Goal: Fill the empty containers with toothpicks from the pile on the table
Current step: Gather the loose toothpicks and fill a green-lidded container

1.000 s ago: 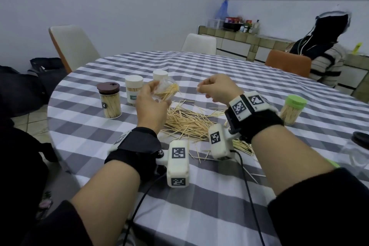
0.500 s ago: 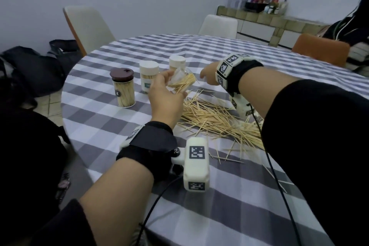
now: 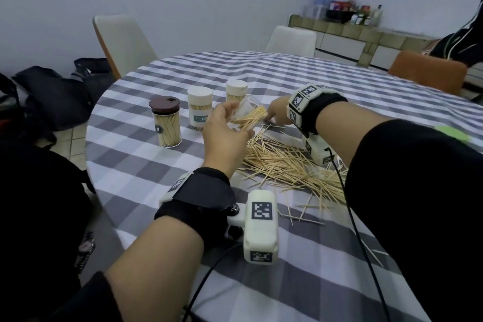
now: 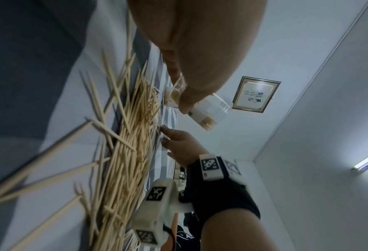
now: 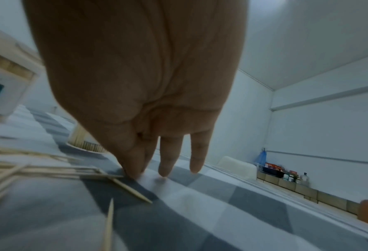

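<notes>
My left hand (image 3: 235,123) grips a small clear container (image 3: 249,112), tilted and partly filled with toothpicks, a little above the table. In the left wrist view the container (image 4: 208,110) sticks out past my fingers. Just right of it, the toothpick pile (image 3: 285,165) spreads over the checked tablecloth. My right hand (image 3: 273,119) reaches down at the pile's far edge. In the right wrist view its thumb and forefinger (image 5: 133,173) meet on the ends of a few toothpicks (image 5: 71,171), while the other fingers point straight down at the cloth.
Three filled, lidded jars stand to the left: a brown-lidded one (image 3: 166,125), a white-lidded one with a teal label (image 3: 200,108) and another white-lidded one (image 3: 236,90). The round table's edge (image 3: 91,154) is close on the left. Chairs (image 3: 122,42) ring the table.
My right hand has left the container's mouth and dropped to the far edge of the pile. My left hand still holds the container, nearly in the same place.
</notes>
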